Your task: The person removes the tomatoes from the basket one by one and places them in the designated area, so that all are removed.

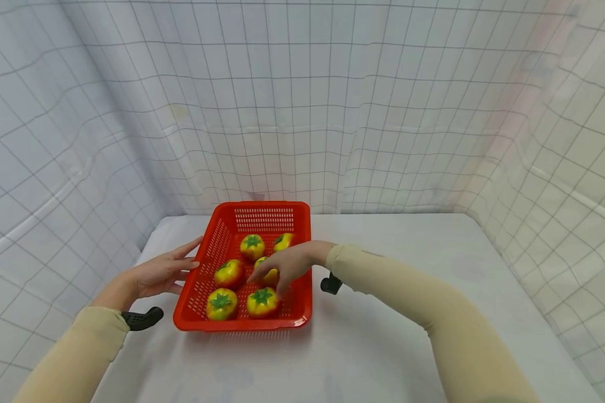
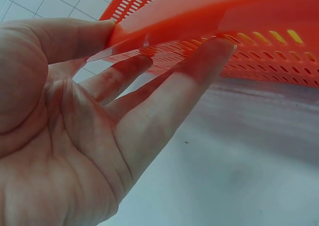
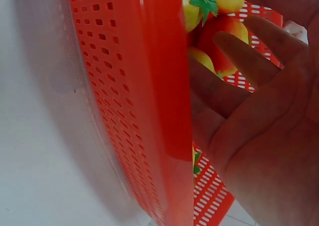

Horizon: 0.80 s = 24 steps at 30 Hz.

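Observation:
A red plastic basket (image 1: 242, 324) with slotted walls stands on the white table, holding several glossy yellow-red tomato-like fruits (image 1: 222, 305) with green leafy tops. My left hand (image 1: 158, 274) is at the basket's left side. In the left wrist view its extended fingers reach beneath the rim (image 2: 189, 17) to the slotted wall, and the thumb tip touches the rim's edge. Over the basket's right side reaches my right hand (image 1: 296, 263), fingers loosely bent and pointing down among the fruits. Nothing is held in it. It partly covers a middle fruit (image 1: 269, 278) and one at the back right (image 1: 283, 242).
The white table (image 1: 398, 268) extends to the right of the basket and in front of it. White grid-patterned curtains (image 1: 302, 112) hang behind and on both sides. A black wrist-camera mount (image 1: 331, 284) sits beneath the right wrist, another (image 1: 143, 319) by the left.

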Each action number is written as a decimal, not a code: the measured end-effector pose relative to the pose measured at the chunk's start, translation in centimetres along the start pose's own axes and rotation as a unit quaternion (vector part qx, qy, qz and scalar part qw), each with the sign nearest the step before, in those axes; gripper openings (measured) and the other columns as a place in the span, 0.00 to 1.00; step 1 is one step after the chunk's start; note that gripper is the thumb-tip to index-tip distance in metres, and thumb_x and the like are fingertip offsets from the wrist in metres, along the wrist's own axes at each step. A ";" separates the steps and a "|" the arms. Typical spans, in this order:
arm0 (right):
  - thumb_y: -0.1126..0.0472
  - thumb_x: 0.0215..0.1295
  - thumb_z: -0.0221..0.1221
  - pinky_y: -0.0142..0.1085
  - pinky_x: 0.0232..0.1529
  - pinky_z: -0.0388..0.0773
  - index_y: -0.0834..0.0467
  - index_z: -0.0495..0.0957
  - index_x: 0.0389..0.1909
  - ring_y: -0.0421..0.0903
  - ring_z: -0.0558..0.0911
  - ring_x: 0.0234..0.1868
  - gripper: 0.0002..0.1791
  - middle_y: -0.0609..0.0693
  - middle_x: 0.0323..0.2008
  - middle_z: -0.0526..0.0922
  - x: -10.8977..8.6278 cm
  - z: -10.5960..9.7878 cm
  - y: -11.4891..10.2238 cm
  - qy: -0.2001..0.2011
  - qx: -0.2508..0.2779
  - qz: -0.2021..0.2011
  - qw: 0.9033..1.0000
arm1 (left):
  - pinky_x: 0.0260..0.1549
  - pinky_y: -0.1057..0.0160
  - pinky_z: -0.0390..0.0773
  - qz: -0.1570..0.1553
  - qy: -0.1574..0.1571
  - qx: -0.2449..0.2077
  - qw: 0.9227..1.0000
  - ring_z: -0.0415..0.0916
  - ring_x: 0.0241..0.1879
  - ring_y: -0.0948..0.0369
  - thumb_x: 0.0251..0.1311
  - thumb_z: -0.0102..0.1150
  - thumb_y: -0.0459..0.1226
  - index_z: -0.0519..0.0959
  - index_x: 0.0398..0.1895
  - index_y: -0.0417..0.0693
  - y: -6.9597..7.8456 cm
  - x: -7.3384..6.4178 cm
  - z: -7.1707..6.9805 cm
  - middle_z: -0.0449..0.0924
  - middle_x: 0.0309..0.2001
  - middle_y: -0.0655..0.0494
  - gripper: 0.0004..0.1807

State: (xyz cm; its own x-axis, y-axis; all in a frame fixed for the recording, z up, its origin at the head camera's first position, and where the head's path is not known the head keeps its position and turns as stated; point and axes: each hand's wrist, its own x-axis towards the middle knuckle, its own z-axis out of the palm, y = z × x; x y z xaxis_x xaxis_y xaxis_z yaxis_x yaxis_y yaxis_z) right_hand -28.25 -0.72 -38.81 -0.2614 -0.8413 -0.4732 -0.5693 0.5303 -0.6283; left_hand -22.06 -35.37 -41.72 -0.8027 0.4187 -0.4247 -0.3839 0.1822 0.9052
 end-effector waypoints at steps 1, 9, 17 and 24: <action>0.58 0.62 0.71 0.36 0.56 0.77 0.38 0.70 0.73 0.44 0.66 0.68 0.38 0.39 0.69 0.71 0.1 0.0 0.0 -0.003 -0.002 0.003 1.000 | 0.49 0.42 0.81 0.000 0.001 -0.001 1.000 0.76 0.60 0.47 0.79 0.45 0.40 0.30 0.83 0.66 0.0 0.0 0.0 0.42 0.79 0.31 0.43; 0.57 0.61 0.71 0.37 0.59 0.75 0.35 0.69 0.73 0.41 0.65 0.68 0.39 0.35 0.69 0.69 1.2 0.6 -0.1 -0.021 -0.022 0.023 0.999 | 0.50 0.42 0.80 0.004 -0.001 -0.002 1.000 0.76 0.60 0.47 0.80 0.45 0.40 0.29 0.83 0.66 -0.2 0.1 -0.1 0.42 0.79 0.31 0.43; 0.59 0.64 0.69 0.37 0.63 0.72 0.36 0.67 0.75 0.39 0.66 0.68 0.40 0.36 0.70 0.69 1.8 0.7 -0.3 -0.039 -0.048 0.027 0.998 | 0.50 0.43 0.81 0.002 -0.001 -0.006 1.000 0.76 0.60 0.47 0.80 0.44 0.40 0.31 0.83 0.69 -0.4 0.3 -0.4 0.44 0.79 0.32 0.42; 0.58 0.63 0.70 0.36 0.59 0.75 0.33 0.67 0.73 0.38 0.66 0.65 0.40 0.33 0.66 0.70 2.7 1.1 -0.4 -0.053 -0.066 0.030 0.996 | 0.50 0.42 0.81 -0.001 0.003 -0.010 1.000 0.76 0.60 0.47 0.80 0.44 0.40 0.31 0.83 0.69 -0.3 0.2 -0.3 0.43 0.79 0.32 0.42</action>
State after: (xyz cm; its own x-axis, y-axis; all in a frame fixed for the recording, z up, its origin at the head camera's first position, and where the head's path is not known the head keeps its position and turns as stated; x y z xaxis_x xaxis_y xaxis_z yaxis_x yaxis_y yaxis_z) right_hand -27.89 -3.06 -40.47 -0.2184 -0.7888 -0.5745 -0.6550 0.5549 -0.5129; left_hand -22.20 -35.58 -42.10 -0.8042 0.4136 -0.4268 -0.3949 0.1650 0.9038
